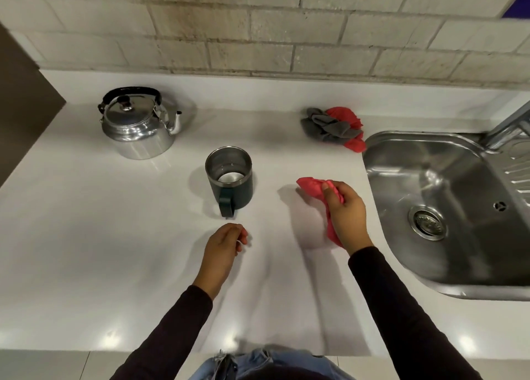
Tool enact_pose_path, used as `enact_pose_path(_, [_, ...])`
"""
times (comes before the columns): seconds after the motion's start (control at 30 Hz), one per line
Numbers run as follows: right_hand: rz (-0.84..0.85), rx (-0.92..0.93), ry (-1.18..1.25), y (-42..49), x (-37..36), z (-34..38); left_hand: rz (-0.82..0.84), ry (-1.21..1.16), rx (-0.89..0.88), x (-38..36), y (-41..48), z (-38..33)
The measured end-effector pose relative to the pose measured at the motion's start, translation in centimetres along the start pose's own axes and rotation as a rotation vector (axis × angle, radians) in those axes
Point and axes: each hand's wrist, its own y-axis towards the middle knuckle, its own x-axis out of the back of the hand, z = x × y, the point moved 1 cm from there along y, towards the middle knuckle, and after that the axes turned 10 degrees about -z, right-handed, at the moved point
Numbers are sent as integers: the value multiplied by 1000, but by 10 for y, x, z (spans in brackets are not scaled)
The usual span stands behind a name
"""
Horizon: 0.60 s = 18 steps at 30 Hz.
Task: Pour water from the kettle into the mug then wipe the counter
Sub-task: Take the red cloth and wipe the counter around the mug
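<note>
As the white counter point(86, 236) forms the working surface and fills most of the view, every other item is located against it, with a tiled wall behind its far edge. At the right, a stainless sink point(430, 184) is set into the counter, and part of a tap shows at its far right corner. At the far left stands the metal kettle point(137, 127), upright, lid on, handle raised, spout pointing right; its position well apart from both hands suggests the pouring step is complete. Just beyond the sink's far left corner, a bundle of grey and red cloths point(332, 128) lies in a heap, probably spare stock. Near the centre stands the dark mug point(229, 178), upright with its handle toward the near edge; the steel interior appears to hold water, though the level cannot be judged. To the right of the mug, the right hand point(347, 216) grasps a red cloth point(312, 188), fingers closed around the bunched fabric, which hangs just above or against the counter, a hold suited to wiping. Below the mug, the left hand point(223, 247) hovers empty, its fingers loosely curled and gripping nothing
</note>
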Motion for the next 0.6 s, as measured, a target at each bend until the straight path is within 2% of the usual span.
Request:
enact_pose_path(0.23, [-24, 178, -80, 76, 20, 29, 66, -60, -80, -57, -3, -30])
enact_pose_path(0.47, [-35, 257, -243, 197, 4, 50, 23, -100, -84, -95, -3, -34])
enact_pose_path(0.53, [7, 281, -335, 221, -7, 40, 10, -97, -75, -100, -4, -29])
enact_pose_path(0.6, [127, 216, -426, 236, -18, 25, 7, -97, -65, -102, -6, -23])
